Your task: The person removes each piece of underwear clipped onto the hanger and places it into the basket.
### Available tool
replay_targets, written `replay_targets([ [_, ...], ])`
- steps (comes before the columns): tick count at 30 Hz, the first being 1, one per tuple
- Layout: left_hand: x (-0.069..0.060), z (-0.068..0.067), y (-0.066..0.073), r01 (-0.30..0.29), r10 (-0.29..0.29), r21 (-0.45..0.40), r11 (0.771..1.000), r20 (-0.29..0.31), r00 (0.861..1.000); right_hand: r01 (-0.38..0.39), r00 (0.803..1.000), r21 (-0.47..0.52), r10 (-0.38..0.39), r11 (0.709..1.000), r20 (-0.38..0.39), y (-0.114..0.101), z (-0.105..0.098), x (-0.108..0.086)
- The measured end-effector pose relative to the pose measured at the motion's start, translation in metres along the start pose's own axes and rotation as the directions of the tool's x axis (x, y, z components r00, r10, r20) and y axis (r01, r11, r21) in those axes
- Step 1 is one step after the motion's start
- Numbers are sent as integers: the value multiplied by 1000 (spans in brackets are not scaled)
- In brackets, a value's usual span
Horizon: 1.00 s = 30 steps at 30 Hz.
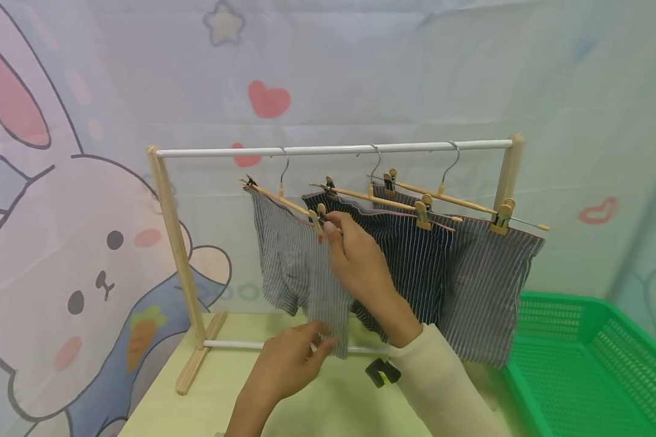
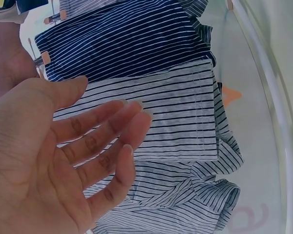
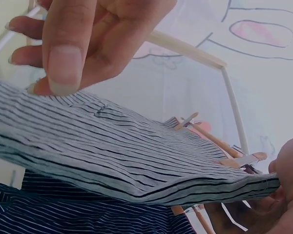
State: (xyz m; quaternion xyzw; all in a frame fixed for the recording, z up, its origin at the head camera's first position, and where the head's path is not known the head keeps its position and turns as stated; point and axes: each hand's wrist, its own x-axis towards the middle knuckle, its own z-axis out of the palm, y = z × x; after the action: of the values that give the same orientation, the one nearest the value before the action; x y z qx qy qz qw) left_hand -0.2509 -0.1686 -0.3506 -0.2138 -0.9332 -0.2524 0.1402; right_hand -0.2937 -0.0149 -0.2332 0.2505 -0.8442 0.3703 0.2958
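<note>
Light grey striped shorts (image 1: pixel 284 255) hang from the leftmost clip hanger (image 1: pixel 281 197) on a small rack. At their right waist corner, beside the wooden clip (image 1: pixel 316 221), my right hand (image 1: pixel 361 261) pinches the cloth with thumb and finger. In the right wrist view, the right hand (image 3: pixel 285 190) shows at the edge, by the waistband corner. My left hand (image 1: pixel 290 358) is low, by the leg hem, its fingers loosely bent and holding nothing. The left wrist view shows the left hand (image 2: pixel 73 146) palm-up before the light cloth.
Dark navy striped shorts (image 1: pixel 410 261) and a grey striped garment (image 1: pixel 486 285) hang to the right on similar hangers. The rack's white rail (image 1: pixel 328 150) spans wooden posts. A green basket (image 1: pixel 596 303) stands at the right. A black clip-like object (image 1: pixel 382 371) appears near my right sleeve.
</note>
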Motion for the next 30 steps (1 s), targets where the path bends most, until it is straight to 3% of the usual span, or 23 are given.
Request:
replay_targets([
  [9, -2, 0, -3, -8, 8, 9, 1000, 1, 1000, -45, 998, 15, 44, 999, 47, 0, 2, 4],
  [16, -1, -1, -3, -24, 24, -4, 1000, -2, 1000, -111, 992, -59, 114, 992, 60, -1, 3, 11],
  [30, -1, -5, -3, -53, 55, 35, 998, -45, 997, -48, 999, -53, 47, 997, -16, -1, 8, 19],
])
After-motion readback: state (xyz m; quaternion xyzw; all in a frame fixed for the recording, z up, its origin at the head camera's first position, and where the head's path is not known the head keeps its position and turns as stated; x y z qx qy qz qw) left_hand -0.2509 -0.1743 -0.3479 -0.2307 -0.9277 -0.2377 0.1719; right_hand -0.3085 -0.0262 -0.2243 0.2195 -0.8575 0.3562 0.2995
